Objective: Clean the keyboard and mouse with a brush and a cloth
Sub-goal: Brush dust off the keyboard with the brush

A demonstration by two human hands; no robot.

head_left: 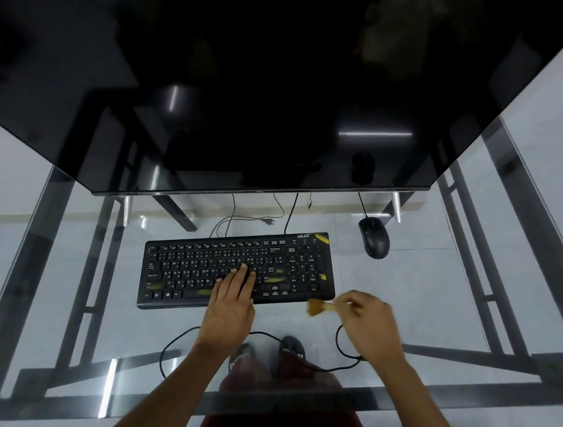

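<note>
Hands numbered two over the glass table (437,297): the left hand (229,308) lay flat with straight fingers pressing on the middle keys of the one black keyboard (199,267), while the right hand (371,321) pinched the handle of a single small brush (319,307), its tan bristles pointing left just off the keyboard's near right corner, blurred. One black mouse (374,237) sat well apart at the far right of the keyboard, below the bottom edge of one dark monitor (267,91). Two dark cables were visible: one (346,345) looped near the right wrist, and another (175,340) curved by the left forearm.
</note>
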